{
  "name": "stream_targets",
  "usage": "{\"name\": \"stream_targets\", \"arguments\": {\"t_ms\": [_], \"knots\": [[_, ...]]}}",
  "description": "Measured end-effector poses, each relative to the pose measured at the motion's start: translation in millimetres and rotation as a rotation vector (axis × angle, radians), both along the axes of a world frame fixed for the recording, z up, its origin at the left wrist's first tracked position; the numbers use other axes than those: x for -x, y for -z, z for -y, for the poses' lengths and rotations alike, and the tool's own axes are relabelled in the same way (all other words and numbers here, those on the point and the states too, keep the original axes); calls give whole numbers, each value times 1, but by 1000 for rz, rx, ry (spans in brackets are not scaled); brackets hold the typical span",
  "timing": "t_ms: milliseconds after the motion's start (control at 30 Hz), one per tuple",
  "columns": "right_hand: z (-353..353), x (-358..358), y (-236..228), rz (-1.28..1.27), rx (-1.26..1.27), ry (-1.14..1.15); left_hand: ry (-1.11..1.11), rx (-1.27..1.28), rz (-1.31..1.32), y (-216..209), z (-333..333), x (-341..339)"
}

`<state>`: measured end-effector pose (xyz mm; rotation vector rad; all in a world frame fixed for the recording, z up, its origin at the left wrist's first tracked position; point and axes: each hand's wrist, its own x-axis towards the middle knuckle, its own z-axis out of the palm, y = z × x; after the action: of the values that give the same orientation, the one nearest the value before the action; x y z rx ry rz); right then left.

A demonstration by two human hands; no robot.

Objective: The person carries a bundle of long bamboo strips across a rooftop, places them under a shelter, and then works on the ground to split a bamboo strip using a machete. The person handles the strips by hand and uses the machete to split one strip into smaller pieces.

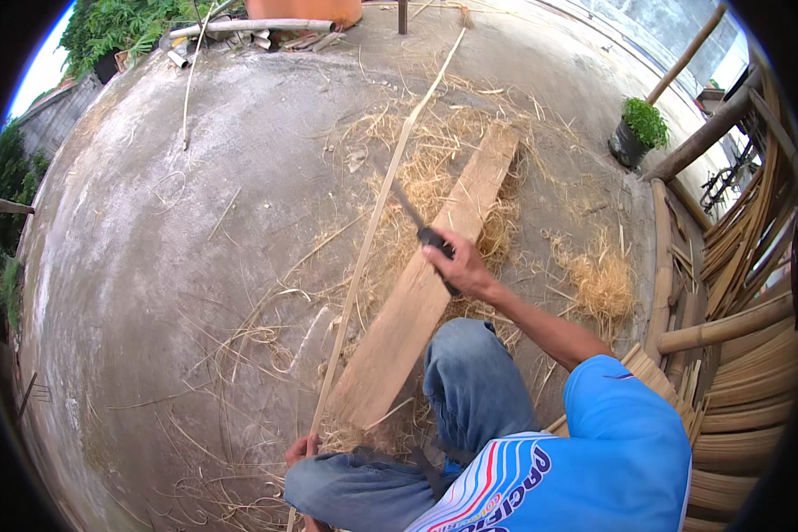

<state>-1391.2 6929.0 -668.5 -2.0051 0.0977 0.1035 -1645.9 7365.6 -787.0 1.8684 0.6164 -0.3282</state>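
My right hand (461, 264) is wrapped round the black handle of a knife (409, 206), whose blade points up and to the left. The blade reaches close to a long, thin bamboo strip (370, 232); I cannot tell whether they touch. Beside my left knee, my left hand (303, 448) pinches the near end of that strip, with part of the hand hidden behind the knee. The strip runs away from me across the ground to the far side. Under the knife hand lies a flat wooden plank (417, 297), slanting away to the right.
Curly shavings (496, 226) surround the plank, with another pile (605, 282) to the right. Bundles of split strips (745, 399) rest by bamboo poles (727, 324) at the right. A potted plant (631, 133) stands far right; pipes (257, 27) lie at the back.
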Motion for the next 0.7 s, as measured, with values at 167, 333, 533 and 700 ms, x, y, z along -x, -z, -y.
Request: {"name": "stream_targets", "arguments": {"t_ms": [167, 333, 533, 700], "knots": [[25, 13, -15, 170, -224, 156, 187, 169, -163, -55, 22, -21], [38, 62, 53, -177, -645, 585, 5, 277, -193, -85, 66, -1], [20, 117, 120, -148, -144, 635, 324, -132, -183, 6, 13, 20], [8, 111, 111, -30, 26, 453, 373, 108, -371, -20, 15, 0]]}}
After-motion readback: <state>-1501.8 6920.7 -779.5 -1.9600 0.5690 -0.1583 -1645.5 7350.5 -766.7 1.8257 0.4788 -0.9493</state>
